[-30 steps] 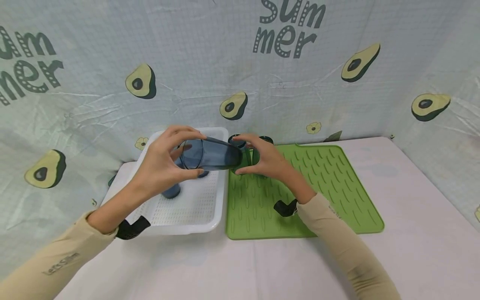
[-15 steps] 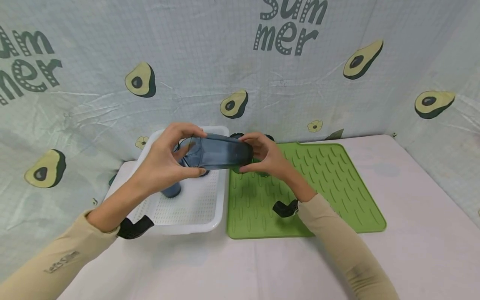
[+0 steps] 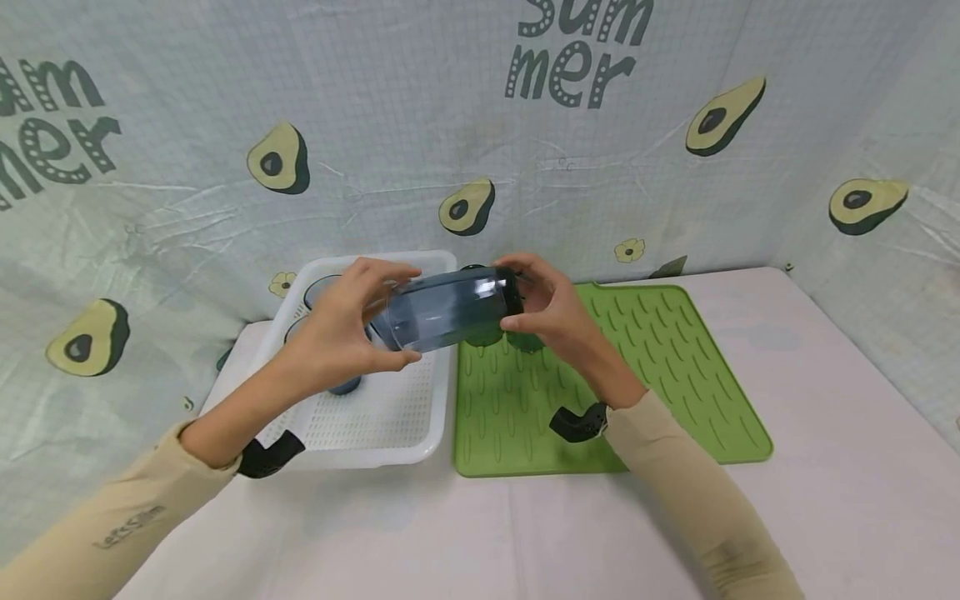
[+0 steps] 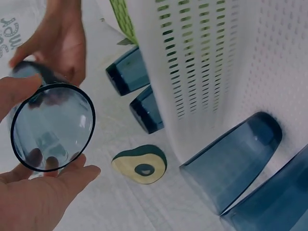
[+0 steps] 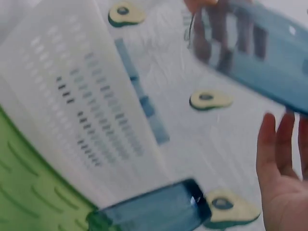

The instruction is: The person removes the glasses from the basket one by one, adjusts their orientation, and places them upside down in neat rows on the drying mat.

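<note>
A clear blue drinking glass (image 3: 453, 308) lies sideways in the air over the basket and mat, its base end slightly raised. My left hand (image 3: 337, 329) holds it round the rim end, thumb below and fingers above; the left wrist view looks into its open mouth (image 4: 55, 127). At the base end, my right hand (image 3: 558, 312) grips with thumb and fingers on either side. In the right wrist view, the right hand's fingers (image 5: 284, 144) reach up to the glass's lower side. Part of the glass's rim is hidden by the left hand in the head view.
A white perforated basket (image 3: 420, 455) on the left contains several blue glasses (image 4: 236, 161). Beside it lies a green ridged mat (image 3: 615, 375), where dark glasses (image 3: 525, 342) stand at the back left, partly behind the held glass. A patterned cloth (image 3: 375, 100) hangs behind.
The held glass has shifted right, and its base end has tilted up. My right hand has closed in on the base and moved slightly right with it; the left hand keeps its hold.
</note>
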Motion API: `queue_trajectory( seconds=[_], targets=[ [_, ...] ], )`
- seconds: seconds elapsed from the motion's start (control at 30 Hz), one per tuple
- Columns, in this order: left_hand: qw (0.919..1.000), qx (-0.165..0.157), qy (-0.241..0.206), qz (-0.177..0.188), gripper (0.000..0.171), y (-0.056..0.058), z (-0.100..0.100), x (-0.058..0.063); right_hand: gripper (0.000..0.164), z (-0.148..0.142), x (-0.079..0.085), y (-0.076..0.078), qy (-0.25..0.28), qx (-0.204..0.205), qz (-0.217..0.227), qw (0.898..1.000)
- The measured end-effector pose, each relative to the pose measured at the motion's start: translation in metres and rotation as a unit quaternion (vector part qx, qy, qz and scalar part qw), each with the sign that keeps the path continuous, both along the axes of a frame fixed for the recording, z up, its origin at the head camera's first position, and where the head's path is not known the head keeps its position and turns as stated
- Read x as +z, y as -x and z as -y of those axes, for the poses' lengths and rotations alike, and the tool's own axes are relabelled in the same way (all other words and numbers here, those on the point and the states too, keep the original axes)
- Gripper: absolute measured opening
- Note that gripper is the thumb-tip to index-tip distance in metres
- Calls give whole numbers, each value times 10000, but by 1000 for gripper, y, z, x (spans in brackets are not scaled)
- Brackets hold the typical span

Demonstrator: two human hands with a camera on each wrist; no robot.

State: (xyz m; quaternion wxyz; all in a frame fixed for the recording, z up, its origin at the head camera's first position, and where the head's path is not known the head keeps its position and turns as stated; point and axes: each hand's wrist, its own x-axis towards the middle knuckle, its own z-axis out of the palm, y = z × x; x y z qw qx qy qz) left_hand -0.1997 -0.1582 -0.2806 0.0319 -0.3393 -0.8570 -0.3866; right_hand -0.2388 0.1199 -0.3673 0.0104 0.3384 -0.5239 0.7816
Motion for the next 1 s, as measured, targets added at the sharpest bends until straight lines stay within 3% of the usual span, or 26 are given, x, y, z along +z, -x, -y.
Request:
queue_trajectory(
  seconds=[0.17, 0.4, 0.57, 0.77, 1.0],
  targets=[
    [9993, 260, 237, -112, 85, 4, -2, -14, 61, 12, 14, -12, 81, -206, 246, 9995],
    [9982, 380, -465, 26, 88, 6, -8, -29, 68, 29, 28, -26, 70, 153, -203, 9997],
    [9973, 427, -550, -238, 89, 9, -10, -32, 75, 35, 34, -33, -70, -216, -478, 9986],
    [9971, 436, -570, -269, 89, 8, -10, -32, 82, 42, 37, -36, -319, -687, -947, 9926],
    [9984, 296, -384, -305, 92, 6, -9, -26, 68, 44, 37, -36, -307, -1110, -1371, 9838]
  ],
)
